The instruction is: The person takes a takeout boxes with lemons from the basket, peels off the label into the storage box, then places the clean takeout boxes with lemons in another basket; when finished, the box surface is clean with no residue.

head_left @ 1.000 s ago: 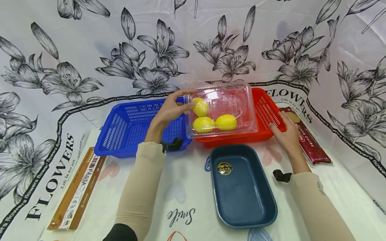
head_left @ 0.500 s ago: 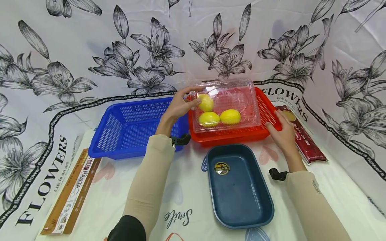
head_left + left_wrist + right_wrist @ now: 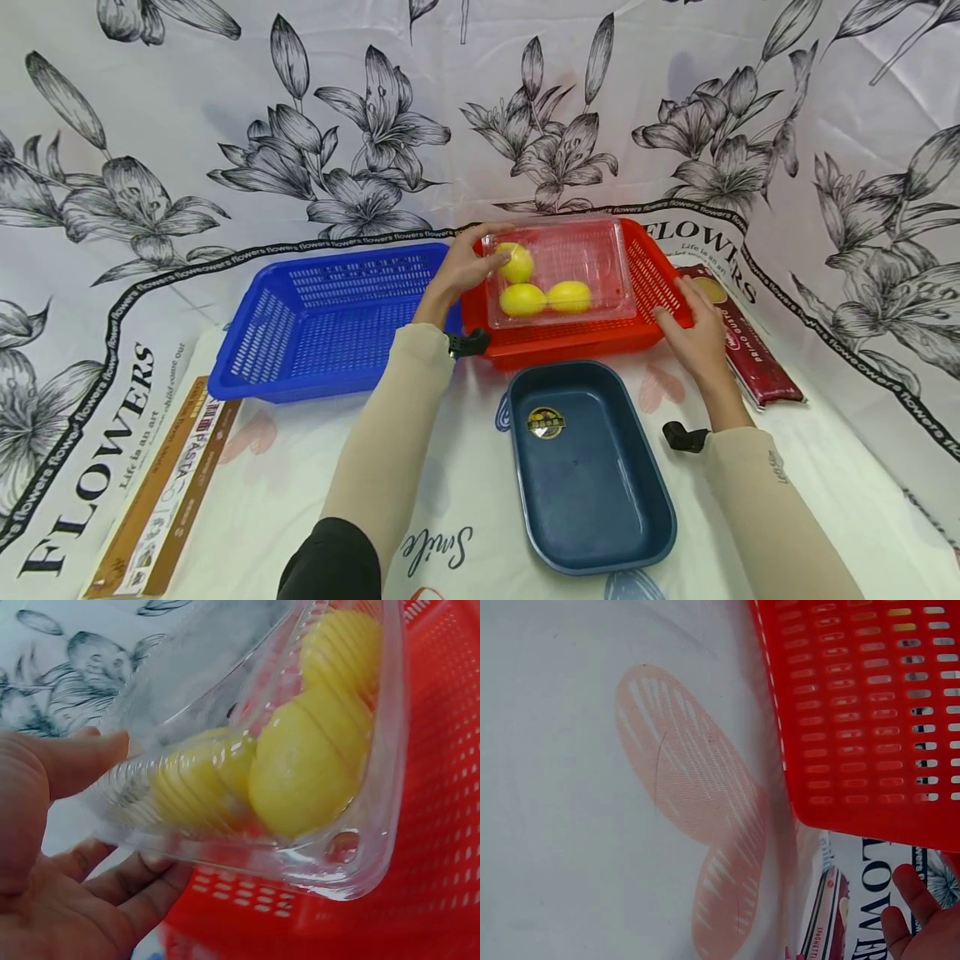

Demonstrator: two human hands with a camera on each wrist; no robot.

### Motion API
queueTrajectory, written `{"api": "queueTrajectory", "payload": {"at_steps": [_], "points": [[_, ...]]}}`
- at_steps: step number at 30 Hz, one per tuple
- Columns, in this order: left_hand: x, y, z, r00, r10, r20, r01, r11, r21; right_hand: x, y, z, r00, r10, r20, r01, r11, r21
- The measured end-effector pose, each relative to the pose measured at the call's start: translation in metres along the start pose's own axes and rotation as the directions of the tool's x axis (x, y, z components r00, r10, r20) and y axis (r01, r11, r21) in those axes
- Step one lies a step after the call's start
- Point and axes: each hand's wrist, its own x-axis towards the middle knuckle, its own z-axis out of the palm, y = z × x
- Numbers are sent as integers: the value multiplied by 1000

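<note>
My left hand grips the left end of a clear plastic box, its thumb on top and fingers below in the left wrist view. Three lemons lie inside, bunched toward the left and near side. The box sits at a tilt within the red basket's outline, and red basket wall shows beside it. My right hand holds the right near corner of the red basket, thumb on the near side and fingers along the outer side. Only some of its fingertips show in the right wrist view.
A blue basket stands left of the red one. A dark blue tray lies in front. On the far left is a pasta box, and a red spaghetti pack lies right of my right hand. Patterned cloth rises behind.
My left hand has carried the clear box with the lemons right and down into the red basket. The right hand keeps its place at the basket's corner; the head view has shifted slightly.
</note>
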Motion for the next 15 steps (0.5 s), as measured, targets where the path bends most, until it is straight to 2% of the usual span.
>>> {"api": "queueTrajectory", "payload": {"at_steps": [5,12,15], "points": [[7,-5,17,999,-36,-16,36,999,-6,-1,2,0,1000,13,14,-14,1000,3],[11,-15,34,986,-161,-49,160,987,-24,-1,1,1,999,27,27,-27,1000,-10],[12,-18,38,984,-164,-64,161,986,-48,-1,1,0,999,35,26,-35,999,-16]]}}
